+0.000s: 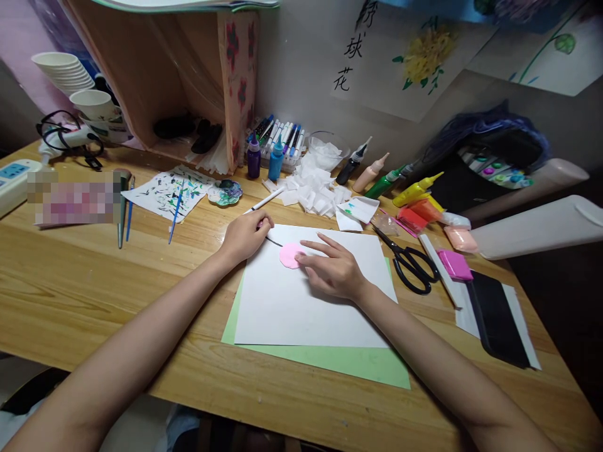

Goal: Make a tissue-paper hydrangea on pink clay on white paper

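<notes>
A flat pink disc [289,256] lies on a white sheet of paper [301,314], which rests on a green sheet [339,363]. My right hand [333,267] is over the white sheet, fingers spread, with a fingertip touching the disc's right edge. At the sheet's upper left corner, my left hand [246,235] has its fingers curled around a thin dark stick [274,242] that points toward the disc. Part of the stick is hidden by the fingers.
Black scissors [411,260] lie right of the paper. Torn white tissue [313,188], paint bottles [379,183] and clay packets [421,213] stand behind. Brushes [176,212] and a paint-marked sheet [160,193] lie left; a dark tray [499,320] lies right.
</notes>
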`<state>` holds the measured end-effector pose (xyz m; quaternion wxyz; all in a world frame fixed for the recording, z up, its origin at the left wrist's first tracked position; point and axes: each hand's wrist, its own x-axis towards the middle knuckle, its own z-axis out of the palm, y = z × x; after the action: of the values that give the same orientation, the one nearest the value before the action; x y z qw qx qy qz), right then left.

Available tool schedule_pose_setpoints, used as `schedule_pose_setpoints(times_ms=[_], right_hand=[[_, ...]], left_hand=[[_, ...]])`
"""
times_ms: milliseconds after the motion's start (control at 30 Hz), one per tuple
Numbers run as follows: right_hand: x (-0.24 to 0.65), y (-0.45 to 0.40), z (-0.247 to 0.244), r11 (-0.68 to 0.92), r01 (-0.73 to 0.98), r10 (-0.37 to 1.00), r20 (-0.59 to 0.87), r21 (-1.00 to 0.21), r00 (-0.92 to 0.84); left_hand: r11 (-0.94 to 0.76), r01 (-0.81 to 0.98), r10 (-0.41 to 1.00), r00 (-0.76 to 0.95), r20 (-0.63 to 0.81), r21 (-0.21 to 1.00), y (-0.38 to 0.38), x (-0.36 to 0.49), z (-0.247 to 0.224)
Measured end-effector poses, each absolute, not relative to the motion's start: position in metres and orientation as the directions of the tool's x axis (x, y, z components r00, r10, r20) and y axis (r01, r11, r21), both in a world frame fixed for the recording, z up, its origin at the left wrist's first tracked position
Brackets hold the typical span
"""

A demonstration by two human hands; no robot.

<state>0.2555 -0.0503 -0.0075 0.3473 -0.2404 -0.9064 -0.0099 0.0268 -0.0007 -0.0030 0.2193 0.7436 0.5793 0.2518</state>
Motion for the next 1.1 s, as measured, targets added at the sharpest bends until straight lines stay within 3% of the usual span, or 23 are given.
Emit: schedule_pose_setpoints(times_ms=[167, 633, 833, 1100], right_hand=[[0.2528, -0.0518, -0.0080, 0.867, 0.466, 0.467, 0.622, -0.180, -0.629], [0.2521, -0.0563, -0.0084, 0.882, 0.464, 0.410, 0.630, -0.088, -0.659], [0.2517, -0.0558, -0.0087, 0.861, 0.477, 0.481, 0.594, -0.178, -0.645], [0.2511, -0.0542, -0.0086, 0.847, 0.501, 0.495, 0.612, -0.180, -0.617]], left_hand=[[-0.228, 0.755, 0.973, 0.198, 0.117, 0.615, -0.0006, 0.0263, -0.0031], [-0.240, 0.763, 0.970, 0.208, 0.125, 0.600, -0.0009, 0.0262, -0.0032], [-0.239, 0.765, 0.970, 0.208, 0.122, 0.598, -0.0009, 0.0263, -0.0026], [-0.245, 0.767, 0.969, 0.209, 0.131, 0.593, -0.0003, 0.0255, -0.0045]])
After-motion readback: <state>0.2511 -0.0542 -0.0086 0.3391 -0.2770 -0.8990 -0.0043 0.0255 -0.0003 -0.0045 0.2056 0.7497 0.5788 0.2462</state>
